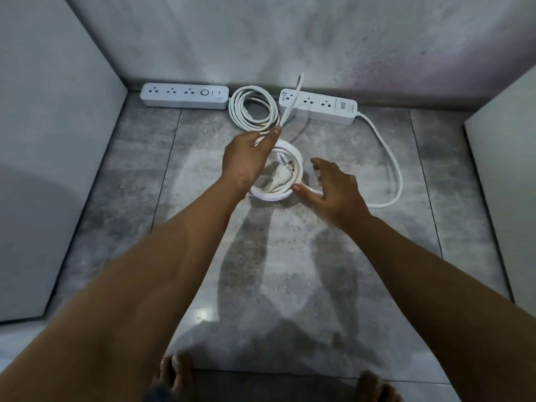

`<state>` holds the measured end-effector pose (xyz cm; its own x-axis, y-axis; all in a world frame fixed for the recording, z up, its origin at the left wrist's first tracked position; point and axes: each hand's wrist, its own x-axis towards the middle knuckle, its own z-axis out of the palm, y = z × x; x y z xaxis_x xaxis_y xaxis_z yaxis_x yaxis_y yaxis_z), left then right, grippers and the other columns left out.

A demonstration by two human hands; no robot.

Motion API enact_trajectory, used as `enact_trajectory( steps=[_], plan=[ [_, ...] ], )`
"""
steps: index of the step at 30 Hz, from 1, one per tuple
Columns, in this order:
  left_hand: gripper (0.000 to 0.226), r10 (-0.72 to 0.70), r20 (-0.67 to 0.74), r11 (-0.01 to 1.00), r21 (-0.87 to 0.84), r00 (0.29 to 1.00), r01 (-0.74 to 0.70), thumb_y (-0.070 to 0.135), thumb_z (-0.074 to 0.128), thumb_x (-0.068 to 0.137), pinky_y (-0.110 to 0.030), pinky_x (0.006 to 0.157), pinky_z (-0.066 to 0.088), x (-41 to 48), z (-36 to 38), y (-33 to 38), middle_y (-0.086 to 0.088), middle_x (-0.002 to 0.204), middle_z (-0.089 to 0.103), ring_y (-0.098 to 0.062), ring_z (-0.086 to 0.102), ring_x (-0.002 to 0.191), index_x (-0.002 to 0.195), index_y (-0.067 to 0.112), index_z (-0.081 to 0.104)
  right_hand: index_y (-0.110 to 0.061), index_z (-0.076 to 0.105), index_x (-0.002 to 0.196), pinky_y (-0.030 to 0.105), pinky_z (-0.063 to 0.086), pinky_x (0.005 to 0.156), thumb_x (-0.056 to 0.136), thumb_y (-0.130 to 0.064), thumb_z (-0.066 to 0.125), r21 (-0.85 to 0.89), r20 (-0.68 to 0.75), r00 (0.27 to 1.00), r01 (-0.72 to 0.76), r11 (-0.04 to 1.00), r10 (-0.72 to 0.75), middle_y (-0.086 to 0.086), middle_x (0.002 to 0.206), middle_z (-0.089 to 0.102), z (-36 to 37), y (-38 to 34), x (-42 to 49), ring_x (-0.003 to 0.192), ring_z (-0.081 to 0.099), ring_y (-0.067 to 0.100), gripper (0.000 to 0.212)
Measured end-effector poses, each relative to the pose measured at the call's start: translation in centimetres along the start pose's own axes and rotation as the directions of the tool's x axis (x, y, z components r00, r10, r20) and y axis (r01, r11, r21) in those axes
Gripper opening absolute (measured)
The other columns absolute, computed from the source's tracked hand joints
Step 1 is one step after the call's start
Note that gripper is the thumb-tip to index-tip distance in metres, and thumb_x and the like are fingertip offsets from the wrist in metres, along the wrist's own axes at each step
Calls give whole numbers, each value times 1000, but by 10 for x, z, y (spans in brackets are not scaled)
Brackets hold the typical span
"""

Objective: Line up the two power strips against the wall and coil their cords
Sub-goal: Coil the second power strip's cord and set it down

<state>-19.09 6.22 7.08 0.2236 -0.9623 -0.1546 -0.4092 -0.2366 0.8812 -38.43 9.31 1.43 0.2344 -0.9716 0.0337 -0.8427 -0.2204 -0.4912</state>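
Note:
Two white power strips lie along the base of the back wall: the left strip and the right strip. Between them sits a finished coil of the left strip's cord. A smaller coil with a white plug inside it lies on the floor in front. My left hand pinches a blurred white strip or cord end that sticks up over the right strip. My right hand is spread, its thumb touching the small coil's right edge. The right strip's cord loops loosely to the right.
Grey tiled floor in a narrow alcove, with pale panels on the left and right. My bare toes show at the bottom edge.

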Motion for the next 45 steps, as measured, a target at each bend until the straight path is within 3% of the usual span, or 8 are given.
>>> enact_trajectory(
  steps=[8, 13, 18, 22, 27, 32, 37, 45],
  plan=[
    [44, -111, -3, 984, -138, 994, 109, 54, 60, 90, -20, 42, 32, 2, -14, -4, 5, 57, 47, -11, 41, 49, 57, 25, 57, -12, 60, 106, 40, 41, 74, 99, -30, 47, -517, 156, 976, 214, 829, -154, 6, 81, 67, 9, 9, -3, 78, 64, 30, 23],
    [44, -185, -85, 960, -231, 979, 161, 53, 60, 89, -23, 43, 31, 9, -24, -7, 3, 59, 45, -13, 36, 48, 65, 17, 57, -16, 59, 111, 43, 36, 85, 95, -19, 44, -638, 144, 989, 112, 762, -25, 6, 104, 63, 3, 15, 0, 102, 55, 30, 23],
    [46, -249, -218, 936, -304, 944, 177, 55, 61, 88, -24, 43, 32, 17, -44, -13, 1, 58, 44, -16, 37, 46, 62, 18, 51, -15, 70, 93, 42, 44, 77, 83, -12, 57, -761, -5, 998, -43, 648, 60, 7, 90, 62, -10, 40, 0, 87, 58, 30, 16],
    [46, -268, -256, 916, -365, 929, 164, 55, 62, 87, -24, 44, 31, 19, -58, -18, 0, 60, 43, -14, 36, 48, 61, 20, 48, -18, 61, 111, 42, 37, 89, 94, -16, 45, -734, 22, 980, -117, 669, 196, 7, 113, 56, -16, 51, 2, 108, 49, 29, 23],
    [45, -343, -365, 877, -455, 866, 156, 52, 59, 90, -22, 39, 29, 24, -84, -24, 0, 58, 44, -13, 34, 42, 62, 18, 49, -19, 60, 117, 40, 36, 92, 94, -22, 43, -815, -3, 953, -178, 551, 303, 5, 115, 55, -23, 61, 0, 109, 49, 27, 28],
    [45, -487, -440, 803, -566, 755, 188, 56, 59, 83, -30, 51, 48, 28, -113, -42, 2, 52, 44, -15, 39, 41, 61, 17, 53, -15, 49, 131, 40, 36, 92, 94, -25, 40, -841, -15, 901, -247, 482, 434, 5, 118, 52, -24, 67, 1, 108, 49, 24, 39],
    [43, -439, -358, 850, -463, 824, 252, 50, 57, 92, -21, 39, 32, 11, -90, -46, 0, 57, 45, -14, 37, 41, 65, 16, 53, -5, 33, 144, 38, 36, 98, 95, -20, 41, -771, -38, 880, -327, 547, 473, 11, 130, 49, -5, 49, 6, 116, 50, 26, 52],
    [40, -366, -259, 866, -446, 894, 225, 47, 59, 92, -21, 40, 30, -2, -84, -29, 1, 58, 42, -11, 33, 40, 66, 17, 50, -13, 39, 141, 45, 36, 97, 88, -8, 51, -376, -2, 993, -107, 920, 114, 15, 136, 44, 8, -43, 39, 113, 53, 35, 55]
  ],
)
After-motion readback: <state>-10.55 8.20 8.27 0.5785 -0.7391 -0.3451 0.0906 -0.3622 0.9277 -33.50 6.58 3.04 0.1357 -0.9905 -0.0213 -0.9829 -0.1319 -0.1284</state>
